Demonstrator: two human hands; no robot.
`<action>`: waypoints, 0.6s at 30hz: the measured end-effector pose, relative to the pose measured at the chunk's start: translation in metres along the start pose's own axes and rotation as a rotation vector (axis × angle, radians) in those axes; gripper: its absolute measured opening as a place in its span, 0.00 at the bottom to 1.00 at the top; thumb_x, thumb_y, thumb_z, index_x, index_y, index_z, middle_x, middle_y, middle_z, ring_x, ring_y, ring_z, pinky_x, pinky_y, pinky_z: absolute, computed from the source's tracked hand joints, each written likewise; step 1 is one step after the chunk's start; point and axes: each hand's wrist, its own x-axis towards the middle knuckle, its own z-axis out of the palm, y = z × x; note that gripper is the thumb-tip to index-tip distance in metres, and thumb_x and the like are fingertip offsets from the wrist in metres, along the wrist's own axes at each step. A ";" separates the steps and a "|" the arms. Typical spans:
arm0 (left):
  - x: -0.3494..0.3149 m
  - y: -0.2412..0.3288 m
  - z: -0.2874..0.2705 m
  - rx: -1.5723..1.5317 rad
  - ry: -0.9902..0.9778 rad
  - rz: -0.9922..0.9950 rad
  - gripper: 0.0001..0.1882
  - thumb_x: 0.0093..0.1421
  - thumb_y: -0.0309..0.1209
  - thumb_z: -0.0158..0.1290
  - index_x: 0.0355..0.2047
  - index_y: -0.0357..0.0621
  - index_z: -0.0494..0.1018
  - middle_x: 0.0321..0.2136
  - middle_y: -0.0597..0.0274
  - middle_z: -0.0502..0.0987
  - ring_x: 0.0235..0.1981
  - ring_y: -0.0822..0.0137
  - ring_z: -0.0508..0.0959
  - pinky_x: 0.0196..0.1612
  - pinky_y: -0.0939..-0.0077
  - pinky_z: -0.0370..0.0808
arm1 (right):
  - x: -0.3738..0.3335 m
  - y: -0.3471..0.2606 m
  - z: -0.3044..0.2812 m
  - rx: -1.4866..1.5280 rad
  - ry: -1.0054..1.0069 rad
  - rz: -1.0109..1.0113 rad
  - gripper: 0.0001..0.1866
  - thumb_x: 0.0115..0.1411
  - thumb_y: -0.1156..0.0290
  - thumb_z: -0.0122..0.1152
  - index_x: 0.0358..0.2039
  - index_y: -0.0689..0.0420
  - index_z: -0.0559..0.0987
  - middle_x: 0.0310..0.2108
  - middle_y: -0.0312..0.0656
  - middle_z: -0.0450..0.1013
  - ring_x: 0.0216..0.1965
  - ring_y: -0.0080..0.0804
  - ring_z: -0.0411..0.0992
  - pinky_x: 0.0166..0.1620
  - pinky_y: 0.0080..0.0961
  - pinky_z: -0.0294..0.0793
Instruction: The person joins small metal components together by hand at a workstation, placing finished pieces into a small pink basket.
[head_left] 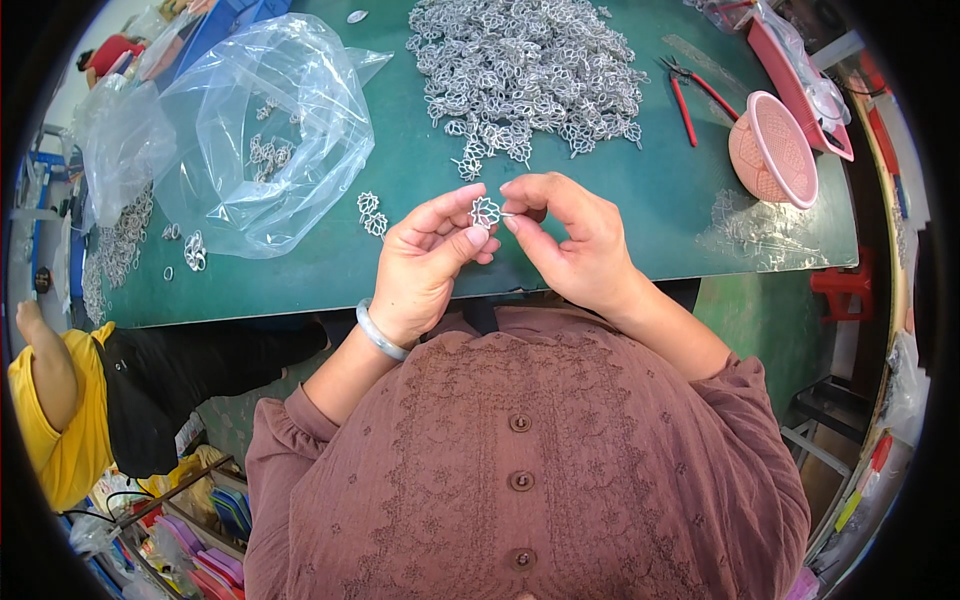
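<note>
Silver flower piece (pixel 486 211) sits pinched between the left hand (pixel 425 262) and right hand (pixel 570 240), both closed on it, while a few done-looking pieces (pixel 372 213) lie at nine o'clock and a big pile (pixel 530 72) waits at twelve o'clock on the green surface (pixel 640 190).

i wear a dusty mauve blouse (pixel 530 470) with floral embroidery down the front, three round matching buttons (pixel 520 481) in a row at lower centre, and gathered cuffs pushed up both forearms. a pale jade-like bangle (pixel 380 333) circles my left wrist.
</note>
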 end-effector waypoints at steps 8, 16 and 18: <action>-0.001 0.003 -0.006 -0.173 0.022 -0.072 0.14 0.56 0.22 0.44 0.44 0.37 0.63 0.37 0.55 0.72 0.35 0.66 0.74 0.40 0.75 0.72 | 0.002 0.011 -0.007 -0.008 -0.009 0.133 0.11 0.48 0.80 0.57 0.35 0.60 0.72 0.28 0.40 0.70 0.28 0.24 0.69 0.31 0.18 0.68; -0.007 0.007 -0.021 -0.279 0.091 -0.141 0.13 0.53 0.20 0.40 0.40 0.37 0.65 0.34 0.56 0.71 0.33 0.66 0.73 0.37 0.75 0.71 | 0.027 0.034 0.010 -0.592 -0.187 -0.073 0.05 0.44 0.72 0.58 0.25 0.54 0.75 0.24 0.37 0.66 0.32 0.35 0.66 0.36 0.32 0.62; -0.007 0.010 -0.017 -0.255 0.121 -0.153 0.12 0.54 0.22 0.40 0.39 0.37 0.65 0.31 0.58 0.71 0.30 0.68 0.72 0.34 0.77 0.70 | 0.032 0.038 0.014 -0.638 -0.260 -0.057 0.08 0.45 0.71 0.59 0.29 0.52 0.75 0.27 0.36 0.66 0.33 0.34 0.66 0.37 0.30 0.60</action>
